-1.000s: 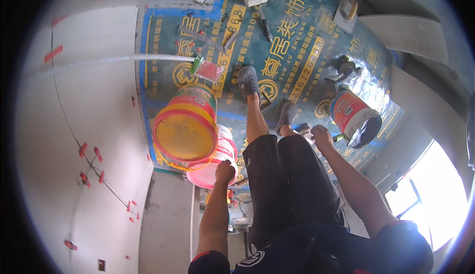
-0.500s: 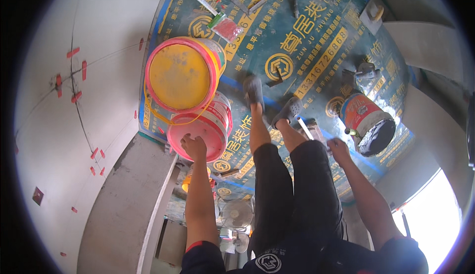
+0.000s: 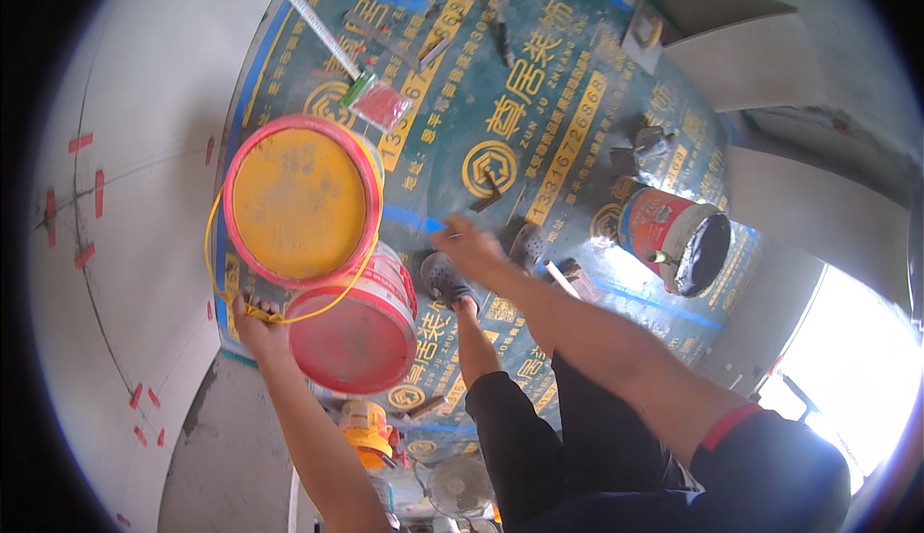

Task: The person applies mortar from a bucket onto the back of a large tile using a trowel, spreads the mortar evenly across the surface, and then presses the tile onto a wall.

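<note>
A bucket with a yellow top and red rim (image 3: 298, 196) stands beside a second one with a reddish top (image 3: 346, 340). My left hand (image 3: 258, 323) grips the yellow loop handle (image 3: 315, 312) at the near side of the yellow-topped bucket. My right hand (image 3: 464, 249) is raised over my feet, right of both buckets, blurred, its fingers curled; what they hold, if anything, I cannot make out.
An open paint pail (image 3: 654, 234) lies to the right near a dark tool (image 3: 645, 153). A long white strip (image 3: 308, 13), a bag of red pieces (image 3: 380, 104) and a trowel (image 3: 643, 37) lie farther off. A white wall (image 3: 115, 206) rises at left; an orange bucket (image 3: 366, 427) stands behind me.
My left hand has moved left from the lower bucket onto the yellow handle. My right hand has swung left and forward from near the paint pail to between the buckets and pail.
</note>
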`<state>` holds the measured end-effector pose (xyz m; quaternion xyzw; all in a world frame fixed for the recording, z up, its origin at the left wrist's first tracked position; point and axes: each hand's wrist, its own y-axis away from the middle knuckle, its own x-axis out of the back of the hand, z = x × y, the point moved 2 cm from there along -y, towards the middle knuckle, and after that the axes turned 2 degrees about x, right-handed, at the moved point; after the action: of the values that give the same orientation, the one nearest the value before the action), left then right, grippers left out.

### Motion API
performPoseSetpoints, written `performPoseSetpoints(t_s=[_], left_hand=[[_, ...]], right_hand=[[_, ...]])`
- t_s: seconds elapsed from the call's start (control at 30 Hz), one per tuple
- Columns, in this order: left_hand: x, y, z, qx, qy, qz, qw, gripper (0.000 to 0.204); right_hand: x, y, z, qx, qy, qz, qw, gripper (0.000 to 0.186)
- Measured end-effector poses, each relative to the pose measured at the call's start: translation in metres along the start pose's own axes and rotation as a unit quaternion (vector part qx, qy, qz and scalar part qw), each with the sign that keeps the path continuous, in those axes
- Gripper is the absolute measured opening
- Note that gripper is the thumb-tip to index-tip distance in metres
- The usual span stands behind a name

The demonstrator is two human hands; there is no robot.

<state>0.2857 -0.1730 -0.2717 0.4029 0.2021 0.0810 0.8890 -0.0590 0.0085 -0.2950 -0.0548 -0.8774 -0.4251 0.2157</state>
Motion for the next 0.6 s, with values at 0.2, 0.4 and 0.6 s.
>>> performPoseSetpoints(t_s=[0.2, 0.4, 0.6], left_hand=[[-0.122, 0.038, 0.051, 0.027, 0.068, -0.109, 0.991, 0.021], [-0.187, 0.047, -0.006, 0.089, 0.024, 0.018, 0.996, 0.035], [-0.254, 0.088, -0.028, 0.092, -0.03, 0.069, 0.993, 0.038]], right_hand=[[-0.032, 0.112, -0.105, 0.095, -0.127, -0.134, 0.978, 0.034], [0.06, 0.189, 0.008, -0.086, -0.085, -0.165, 0.979, 0.032], [0.188, 0.2, 0.056, -0.127, -0.198, -0.059, 0.97, 0.023]])
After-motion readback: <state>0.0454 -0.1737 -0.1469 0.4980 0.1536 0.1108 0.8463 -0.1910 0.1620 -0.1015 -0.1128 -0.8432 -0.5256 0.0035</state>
